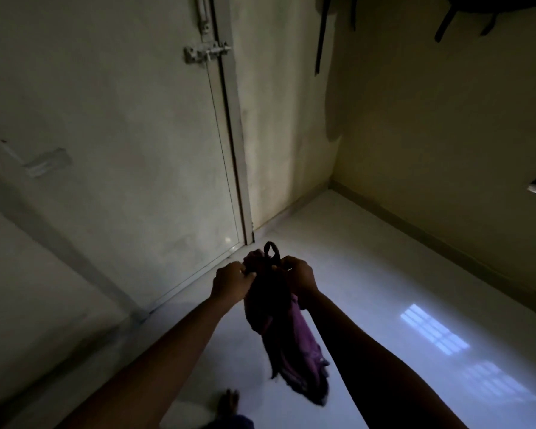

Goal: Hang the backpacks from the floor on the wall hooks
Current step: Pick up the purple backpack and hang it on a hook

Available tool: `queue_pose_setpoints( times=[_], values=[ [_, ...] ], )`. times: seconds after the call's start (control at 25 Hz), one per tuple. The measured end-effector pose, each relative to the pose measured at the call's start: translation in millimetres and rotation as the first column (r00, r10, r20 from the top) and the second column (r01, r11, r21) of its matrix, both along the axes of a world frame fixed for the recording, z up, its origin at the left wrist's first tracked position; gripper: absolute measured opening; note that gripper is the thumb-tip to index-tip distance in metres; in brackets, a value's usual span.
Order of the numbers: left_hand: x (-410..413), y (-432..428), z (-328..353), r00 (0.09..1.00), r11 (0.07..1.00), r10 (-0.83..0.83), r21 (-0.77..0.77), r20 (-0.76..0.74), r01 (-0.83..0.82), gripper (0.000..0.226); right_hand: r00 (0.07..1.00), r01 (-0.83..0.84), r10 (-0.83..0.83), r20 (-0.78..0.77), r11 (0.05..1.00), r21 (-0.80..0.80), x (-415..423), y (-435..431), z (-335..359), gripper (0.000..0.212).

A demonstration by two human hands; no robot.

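A purple and black backpack [294, 342] hangs in the air above the floor, held at its top by both hands. My left hand [231, 281] grips the upper left of it. My right hand [300, 278] grips the upper right, just beside the black carry loop [272, 252] that sticks up between the hands. At the top right, dark bags [492, 4] hang high on the wall, their straps [321, 35] dangling down. The hooks themselves are out of view.
A closed pale door [121, 134] with a bolt latch [206, 52] stands left of the room's corner. The yellowish wall [430, 119] runs along the right. The glossy white floor [368, 274] reflects a window. My foot [228, 400] shows at the bottom.
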State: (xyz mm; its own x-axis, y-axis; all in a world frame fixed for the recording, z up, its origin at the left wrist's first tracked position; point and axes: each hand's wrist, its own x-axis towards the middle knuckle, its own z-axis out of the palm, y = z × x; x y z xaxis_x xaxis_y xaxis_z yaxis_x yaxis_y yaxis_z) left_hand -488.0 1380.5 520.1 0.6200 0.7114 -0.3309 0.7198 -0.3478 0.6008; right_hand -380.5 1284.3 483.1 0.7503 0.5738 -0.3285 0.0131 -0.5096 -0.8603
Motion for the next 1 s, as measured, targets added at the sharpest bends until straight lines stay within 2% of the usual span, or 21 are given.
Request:
queue_pose_setpoints(
  times=[0.08, 0.16, 0.24, 0.32, 0.44, 0.6, 0.72, 0.84, 1.0],
  values=[
    [15.7, 5.7, 10.2, 0.976, 0.998, 0.026, -0.062, 0.218, -0.013, 0.039, 1.0, 0.01, -0.01, 0.0, 0.999, 0.03, 13.6, 1.4, 14.9, 0.012],
    [38.2, 16.5, 17.4, 0.93, 0.993, 0.072, -0.116, 0.36, -0.032, 0.042, 0.998, -0.001, 0.0, 0.064, 1.0, 0.029, 36.8, 8.1, 32.9, 0.015],
    [72.1, 30.8, 29.2, 0.901, 0.994, 0.077, -0.099, 0.427, -0.038, 0.039, 0.976, -0.056, 0.054, 0.212, 0.998, -0.001, 72.7, 19.2, 50.9, 0.023],
    [115.7, 48.8, 44.8, 0.881, 0.997, 0.037, -0.082, 0.472, 0.002, 0.036, 0.955, -0.069, 0.06, 0.29, 0.997, 0.02, 114.4, 34.1, 74.0, 0.025],
    [192.0, 85.5, 72.9, 0.846, 0.996, 0.04, -0.093, 0.531, 0.011, 0.028, 0.96, -0.044, 0.01, 0.279, 0.992, 0.118, 185.0, 57.8, 110.9, 0.014],
    [271.1, 114.7, 118.3, 0.748, 0.979, 0.078, -0.194, 0.659, 0.068, 0.024, 0.963, 0.006, -0.063, 0.264, 0.977, 0.212, 264.2, 83.3, 158.1, 0.029],
    [345.4, 124.8, 161.5, 0.676, 0.991, -0.002, -0.091, 0.737, 0.102, 0.028, 0.952, 0.073, -0.157, 0.263, 0.95, 0.303, 322.9, 96.9, 199.7, 0.028],
    [422.3, 130.6, 205.1, 0.61, 0.992, -0.088, 0.015, 0.787, 0.123, 0.029, 0.918, 0.176, -0.298, 0.263, 0.899, 0.401, 384.7, 102.2, 242.7, 0.01],
    [519.5, 129.8, 267.2, 0.517, 0.985, -0.166, 0.114, 0.84, 0.131, 0.028, 0.883, 0.15, -0.343, 0.32, 0.853, 0.5, 470.6, 101.4, 301.1, 0.026]
  ],
)
